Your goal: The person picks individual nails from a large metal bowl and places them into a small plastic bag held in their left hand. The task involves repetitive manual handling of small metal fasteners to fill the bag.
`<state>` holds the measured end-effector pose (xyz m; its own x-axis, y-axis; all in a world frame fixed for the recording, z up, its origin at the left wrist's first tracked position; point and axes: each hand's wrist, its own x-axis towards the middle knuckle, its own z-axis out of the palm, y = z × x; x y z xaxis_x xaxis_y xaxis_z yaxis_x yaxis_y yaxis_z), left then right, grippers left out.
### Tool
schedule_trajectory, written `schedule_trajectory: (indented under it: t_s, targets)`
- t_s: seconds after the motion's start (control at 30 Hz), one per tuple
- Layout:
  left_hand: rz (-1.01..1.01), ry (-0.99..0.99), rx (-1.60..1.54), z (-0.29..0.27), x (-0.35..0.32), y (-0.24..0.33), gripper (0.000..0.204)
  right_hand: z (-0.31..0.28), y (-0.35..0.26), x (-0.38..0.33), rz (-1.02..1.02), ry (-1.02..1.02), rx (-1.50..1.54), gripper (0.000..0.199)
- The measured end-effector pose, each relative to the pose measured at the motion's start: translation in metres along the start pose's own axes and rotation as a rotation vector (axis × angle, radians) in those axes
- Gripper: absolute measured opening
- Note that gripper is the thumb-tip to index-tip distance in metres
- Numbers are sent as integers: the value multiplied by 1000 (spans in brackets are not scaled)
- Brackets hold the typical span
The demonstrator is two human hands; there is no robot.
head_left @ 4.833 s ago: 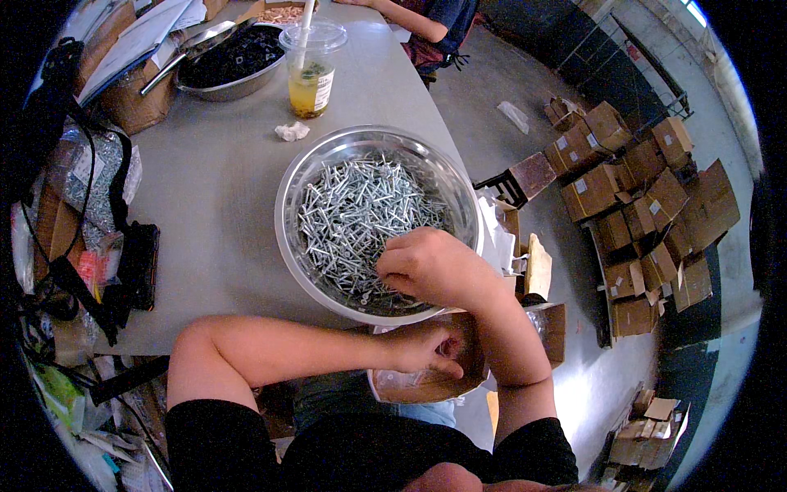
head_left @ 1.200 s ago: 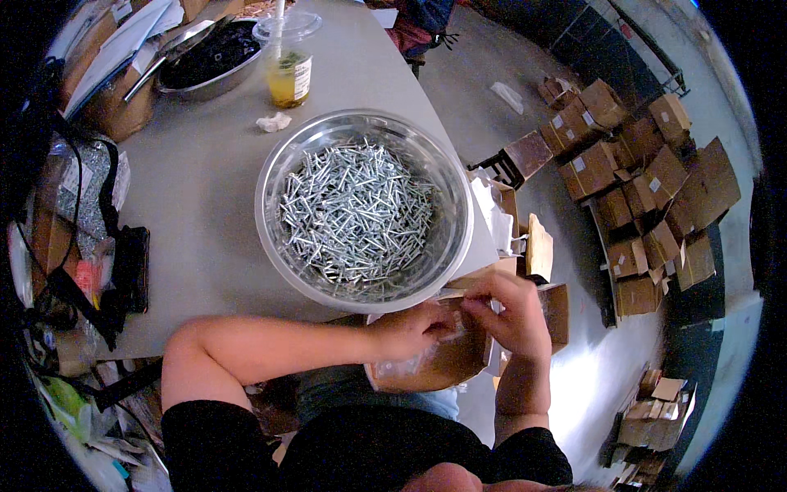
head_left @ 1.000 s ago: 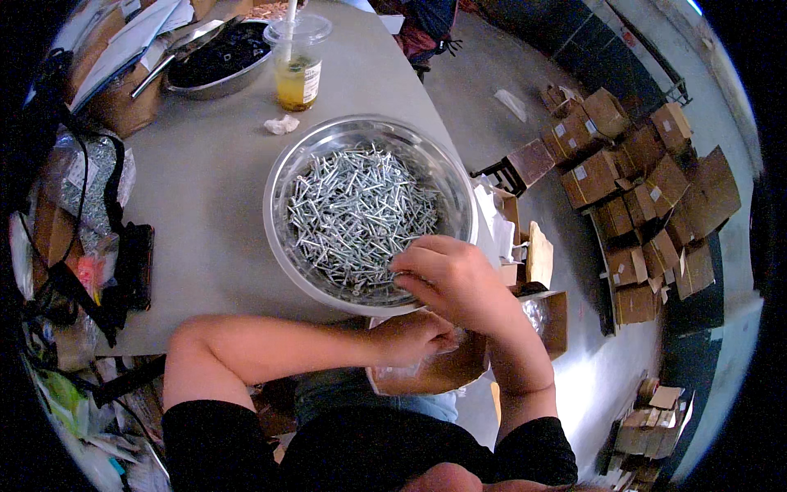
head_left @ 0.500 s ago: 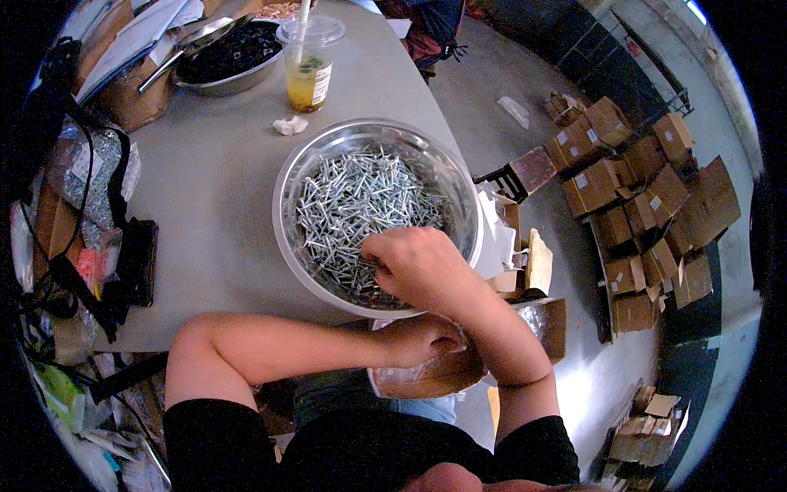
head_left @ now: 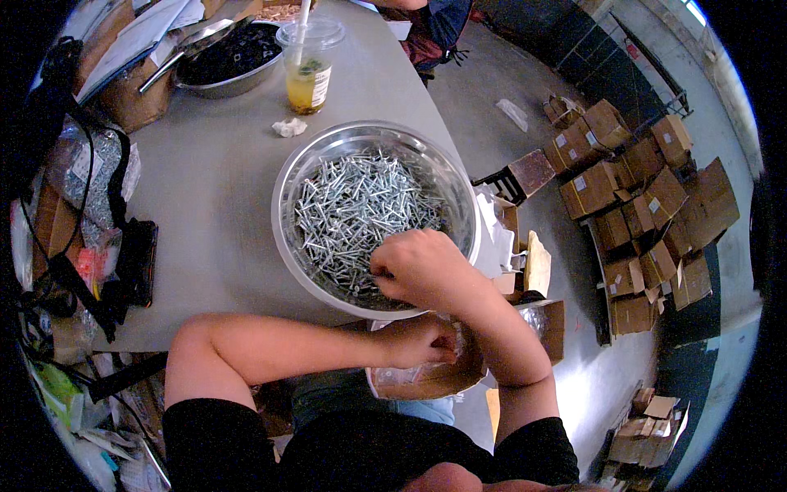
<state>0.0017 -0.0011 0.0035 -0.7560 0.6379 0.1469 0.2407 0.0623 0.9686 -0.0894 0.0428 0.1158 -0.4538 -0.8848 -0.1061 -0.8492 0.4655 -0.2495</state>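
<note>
A wide steel bowl (head_left: 287,271) at the table's edge holds a heap of thin silvery screws (head_left: 361,205). Over its near right part is my right hand (head_left: 420,264), fingers curled and pointing down at the heap; whatever they pinch is hidden. Just below the bowl's rim, my left hand (head_left: 420,341) is closed above an open cardboard box (head_left: 455,375). Clear plastic lines the box. The fingers curl inward, and what they hold is too small to tell. My right forearm crosses over the right side of the box.
A plastic cup (head_left: 309,78) with a yellow drink and crumpled tissue (head_left: 289,127) stand beyond the bowl. Further back is a basin of black parts (head_left: 238,57) with a metal scoop. Bagged screws (head_left: 94,176) lie left. Cardboard boxes (head_left: 631,213) are piled on the right.
My right hand has shifted slightly right within the bowl. My left hand's fingers have turned a little over the box. Part of another person now shows at the table's far end.
</note>
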Motion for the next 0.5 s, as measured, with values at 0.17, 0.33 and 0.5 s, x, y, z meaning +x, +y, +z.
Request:
schedule_trajectory:
  t_s: [0.17,0.33,0.5]
  targets:
    - [181,128,19,13,2,-19,20,1,-7,5,63,-48,-119,12]
    - [5,31,19,6,-1,-11,19,-4,-11,4,58,20,-84,12]
    - [-3,78,-116,4,5,-2,20,-25,0,-42,-6,384,266,14]
